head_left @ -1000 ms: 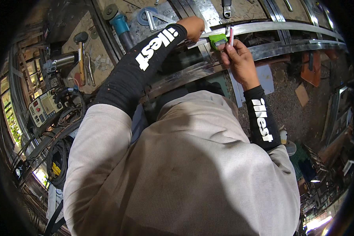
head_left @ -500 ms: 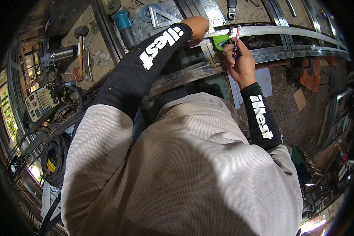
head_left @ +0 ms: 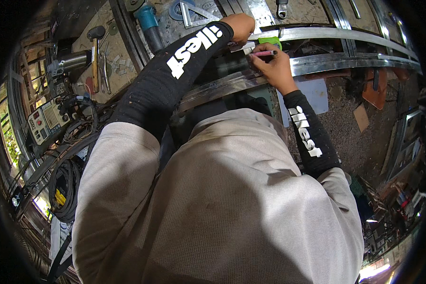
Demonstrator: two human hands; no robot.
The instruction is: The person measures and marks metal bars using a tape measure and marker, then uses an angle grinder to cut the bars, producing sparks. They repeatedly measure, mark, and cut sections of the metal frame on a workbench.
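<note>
My right hand [head_left: 277, 68] pinches a pink-and-white marker [head_left: 266, 53], held low and nearly level. Its tip points left, toward a short pale metal piece [head_left: 248, 46] lying across the shiny metal bars. Just beyond those fingers sits a bright green tape measure [head_left: 270, 41], partly covered by the hand. My left hand [head_left: 241, 27] is closed at the far metal bar [head_left: 312, 34], left of the tape measure. Its fingertips are turned away, so what they grip is hidden. A second shiny bar [head_left: 326, 64] runs nearer to me, beside my right wrist.
Left of my left arm lie a teal angle grinder [head_left: 147, 21], a hammer [head_left: 95, 52] and pliers [head_left: 105, 71]. A triangular square [head_left: 196, 16] rests on a metal plate. Farther left stand a welding machine [head_left: 47, 120] and coiled black cables [head_left: 64, 189].
My right hand has moved left and tipped the marker from upright to nearly level. It now covers part of the tape measure. My left hand has barely shifted.
</note>
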